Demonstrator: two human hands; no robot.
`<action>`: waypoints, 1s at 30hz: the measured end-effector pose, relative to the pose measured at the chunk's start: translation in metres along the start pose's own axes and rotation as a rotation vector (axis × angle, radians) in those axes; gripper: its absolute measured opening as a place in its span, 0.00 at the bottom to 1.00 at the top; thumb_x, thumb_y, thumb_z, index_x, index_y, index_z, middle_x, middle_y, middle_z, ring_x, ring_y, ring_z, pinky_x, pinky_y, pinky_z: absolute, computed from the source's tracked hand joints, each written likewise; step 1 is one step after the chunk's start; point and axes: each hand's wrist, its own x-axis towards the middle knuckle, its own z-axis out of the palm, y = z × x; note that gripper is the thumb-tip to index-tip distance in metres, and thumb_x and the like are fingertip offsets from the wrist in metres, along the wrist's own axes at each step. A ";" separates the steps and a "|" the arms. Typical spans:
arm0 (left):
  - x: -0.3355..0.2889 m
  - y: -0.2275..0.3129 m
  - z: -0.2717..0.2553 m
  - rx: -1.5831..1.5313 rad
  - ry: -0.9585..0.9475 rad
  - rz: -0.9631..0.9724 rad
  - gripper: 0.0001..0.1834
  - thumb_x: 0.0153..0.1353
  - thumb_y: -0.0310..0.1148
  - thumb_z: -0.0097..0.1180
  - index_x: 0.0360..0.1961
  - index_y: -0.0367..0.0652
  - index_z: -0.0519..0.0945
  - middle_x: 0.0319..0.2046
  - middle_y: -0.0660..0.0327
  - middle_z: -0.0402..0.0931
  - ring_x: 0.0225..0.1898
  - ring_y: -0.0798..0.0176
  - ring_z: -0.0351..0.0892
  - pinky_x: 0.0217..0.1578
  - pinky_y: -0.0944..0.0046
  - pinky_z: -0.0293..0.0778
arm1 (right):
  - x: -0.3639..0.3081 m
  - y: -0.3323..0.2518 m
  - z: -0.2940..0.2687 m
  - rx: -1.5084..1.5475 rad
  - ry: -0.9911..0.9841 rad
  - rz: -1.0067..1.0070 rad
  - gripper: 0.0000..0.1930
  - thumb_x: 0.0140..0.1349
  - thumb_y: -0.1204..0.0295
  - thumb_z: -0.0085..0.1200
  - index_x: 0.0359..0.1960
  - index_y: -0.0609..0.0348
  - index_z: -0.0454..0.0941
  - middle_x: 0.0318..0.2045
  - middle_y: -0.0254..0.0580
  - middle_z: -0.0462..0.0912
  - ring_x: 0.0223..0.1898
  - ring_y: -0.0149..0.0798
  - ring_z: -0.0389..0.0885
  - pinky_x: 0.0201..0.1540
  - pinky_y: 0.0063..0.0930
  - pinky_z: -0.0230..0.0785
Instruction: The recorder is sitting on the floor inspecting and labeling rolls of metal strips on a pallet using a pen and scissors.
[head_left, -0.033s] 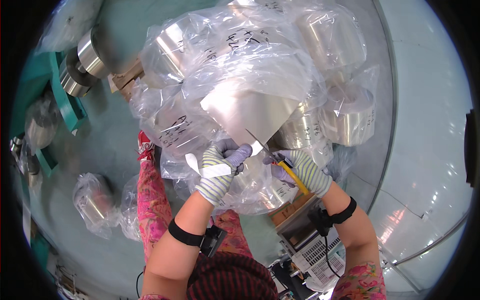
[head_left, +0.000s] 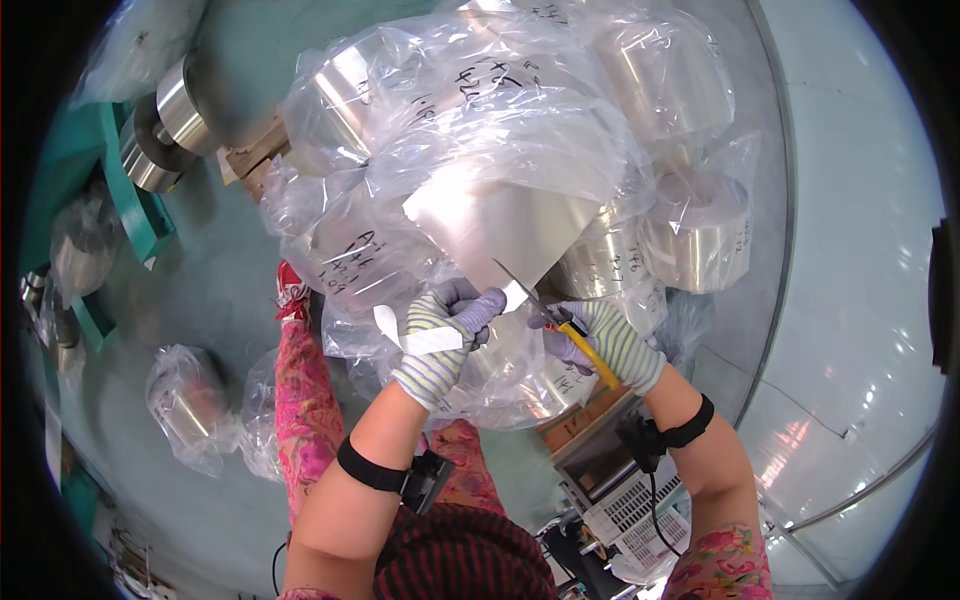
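My left hand, in a striped glove with grey fingers, is closed on a white strip. One part of the strip lies across the glove, and a short end shows beyond the thumb. My right hand, gloved alike, grips scissors with a yellow handle. Their blades point up and left, near the strip's end and over the lower corner of a shiny silver sheet. Clear plastic film with handwriting covers the upper part of this sheet. I cannot tell whether the blades touch the strip.
Plastic-wrapped metal rolls crowd around the sheet. Farther left are bare silver rolls, a green frame and a wrapped roll on the floor. A wooden block and a grey vented box stand at lower right.
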 end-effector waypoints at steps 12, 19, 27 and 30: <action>-0.007 0.013 -0.001 -0.025 -0.101 -0.044 0.10 0.55 0.34 0.58 0.23 0.39 0.76 0.20 0.58 0.77 0.14 0.78 0.63 0.14 0.78 0.57 | 0.004 -0.007 0.004 -0.222 0.023 -0.140 0.14 0.51 0.71 0.61 0.40 0.61 0.77 0.26 0.31 0.78 0.25 0.20 0.70 0.29 0.15 0.66; -0.012 0.018 0.002 -0.128 -0.115 -0.111 0.09 0.54 0.34 0.59 0.26 0.38 0.77 0.20 0.59 0.77 0.14 0.79 0.65 0.13 0.80 0.57 | -0.011 -0.003 0.010 -0.433 0.268 -0.443 0.25 0.49 0.74 0.62 0.50 0.58 0.67 0.25 0.36 0.75 0.27 0.25 0.71 0.29 0.18 0.68; 0.008 0.024 -0.012 -0.012 -0.171 -0.022 0.16 0.54 0.45 0.57 0.25 0.41 0.77 0.15 0.65 0.73 0.15 0.76 0.68 0.16 0.76 0.62 | -0.020 -0.010 0.014 -0.047 -0.001 -0.269 0.26 0.54 0.84 0.51 0.56 0.58 0.61 0.26 0.35 0.74 0.27 0.25 0.72 0.32 0.20 0.70; 0.010 0.031 -0.016 0.062 -0.150 0.001 0.18 0.54 0.48 0.57 0.25 0.42 0.76 0.14 0.67 0.71 0.15 0.76 0.67 0.17 0.76 0.61 | -0.013 -0.007 0.014 0.090 -0.049 -0.311 0.24 0.55 0.83 0.51 0.54 0.60 0.63 0.24 0.33 0.72 0.25 0.23 0.70 0.27 0.17 0.66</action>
